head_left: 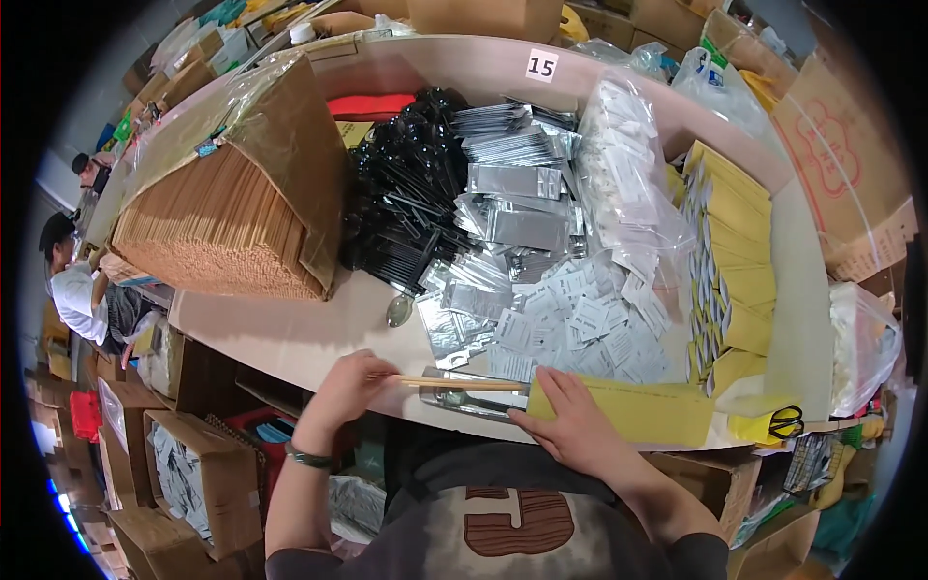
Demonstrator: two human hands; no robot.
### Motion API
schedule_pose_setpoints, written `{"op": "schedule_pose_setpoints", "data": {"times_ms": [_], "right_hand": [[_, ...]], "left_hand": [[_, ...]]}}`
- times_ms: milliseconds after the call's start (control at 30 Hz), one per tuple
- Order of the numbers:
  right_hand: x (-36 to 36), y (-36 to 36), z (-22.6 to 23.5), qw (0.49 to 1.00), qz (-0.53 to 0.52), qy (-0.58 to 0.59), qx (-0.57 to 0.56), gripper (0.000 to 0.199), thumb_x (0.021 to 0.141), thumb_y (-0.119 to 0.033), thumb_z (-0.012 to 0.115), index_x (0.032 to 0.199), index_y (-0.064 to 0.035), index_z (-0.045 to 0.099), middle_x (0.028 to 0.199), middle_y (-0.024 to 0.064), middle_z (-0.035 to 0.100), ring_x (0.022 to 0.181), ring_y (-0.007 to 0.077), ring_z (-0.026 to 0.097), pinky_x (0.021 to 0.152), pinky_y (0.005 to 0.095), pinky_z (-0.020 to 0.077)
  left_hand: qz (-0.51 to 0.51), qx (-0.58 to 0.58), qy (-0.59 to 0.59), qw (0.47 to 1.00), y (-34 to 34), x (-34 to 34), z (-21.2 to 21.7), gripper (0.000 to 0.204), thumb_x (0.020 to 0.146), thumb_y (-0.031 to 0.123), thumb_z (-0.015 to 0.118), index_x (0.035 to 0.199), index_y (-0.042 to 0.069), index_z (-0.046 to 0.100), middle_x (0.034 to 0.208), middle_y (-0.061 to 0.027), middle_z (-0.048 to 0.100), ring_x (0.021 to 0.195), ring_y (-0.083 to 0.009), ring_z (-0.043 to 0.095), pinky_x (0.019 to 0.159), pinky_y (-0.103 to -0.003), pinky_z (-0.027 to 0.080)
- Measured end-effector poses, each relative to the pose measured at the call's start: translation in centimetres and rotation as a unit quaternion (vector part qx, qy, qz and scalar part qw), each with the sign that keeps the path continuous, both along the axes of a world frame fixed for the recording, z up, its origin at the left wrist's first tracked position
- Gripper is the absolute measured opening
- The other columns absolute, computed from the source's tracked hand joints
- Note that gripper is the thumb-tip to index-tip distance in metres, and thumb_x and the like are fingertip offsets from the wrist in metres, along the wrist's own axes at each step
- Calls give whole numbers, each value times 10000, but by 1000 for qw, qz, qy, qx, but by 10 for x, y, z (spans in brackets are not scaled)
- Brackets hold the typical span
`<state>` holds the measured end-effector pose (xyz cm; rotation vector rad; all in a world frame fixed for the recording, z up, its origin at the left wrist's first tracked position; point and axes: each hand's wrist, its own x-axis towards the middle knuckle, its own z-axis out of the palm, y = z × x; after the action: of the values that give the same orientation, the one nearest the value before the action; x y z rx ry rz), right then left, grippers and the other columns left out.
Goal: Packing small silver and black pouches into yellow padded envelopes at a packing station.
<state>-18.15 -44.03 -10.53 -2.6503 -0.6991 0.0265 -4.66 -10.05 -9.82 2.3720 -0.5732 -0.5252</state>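
Note:
My left hand point(353, 387) pinches the left ends of a pair of wooden chopsticks point(459, 384) at the table's near edge. Their right ends run into the open mouth of a long yellow paper sleeve point(648, 416). My right hand point(568, 420) is closed over that mouth, thumb below and fingers on top. A dark plastic spoon point(476, 401) and part of a silver packet point(449, 375) show beside the chopsticks, also at the sleeve's mouth. How far they reach inside is hidden.
Behind lie a large bundle of chopsticks point(222, 222), black plastic spoons point(411, 164), silver packets point(522, 184) and small white packets point(590, 324). Bagged white packs point(623, 145) and stacked yellow sleeves point(744, 251) stand right. Scissors point(786, 421) lie at the right edge. A person point(82, 290) sits far left.

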Motion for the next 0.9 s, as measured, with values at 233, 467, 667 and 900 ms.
{"op": "schedule_pose_setpoints", "data": {"times_ms": [233,467,667,900], "right_hand": [[10,26,5,998,-32,-22,51,442,749,-192,788,1108,-21,596,1371,289,478,1239,463,484,1048,530,404],[13,31,-3,996,-62,-26,52,449,684,-147,784,1059,-3,583,1312,270,530,1181,441,520,991,506,439],[15,19,11,995,-60,-12,81,479,694,-119,743,1143,-72,584,1183,219,564,1064,394,564,919,470,459],[31,-4,34,990,40,-92,101,255,734,-178,755,969,-135,668,954,130,588,920,330,599,770,437,493]], "left_hand": [[120,56,-84,988,-86,-38,-4,482,763,276,843,1059,1,581,972,-150,587,913,-313,608,788,-395,514],[54,-129,-84,987,-128,-73,-16,522,813,117,742,1238,-36,480,1207,-236,523,1161,-416,494,995,-459,442],[-16,-182,72,981,-113,-68,6,826,772,217,819,1437,11,375,1378,-224,458,1267,-417,469,1085,-454,403],[-203,121,-228,944,-102,-37,3,536,649,202,829,1110,88,581,972,-148,625,906,-348,635,772,-462,523]]}}
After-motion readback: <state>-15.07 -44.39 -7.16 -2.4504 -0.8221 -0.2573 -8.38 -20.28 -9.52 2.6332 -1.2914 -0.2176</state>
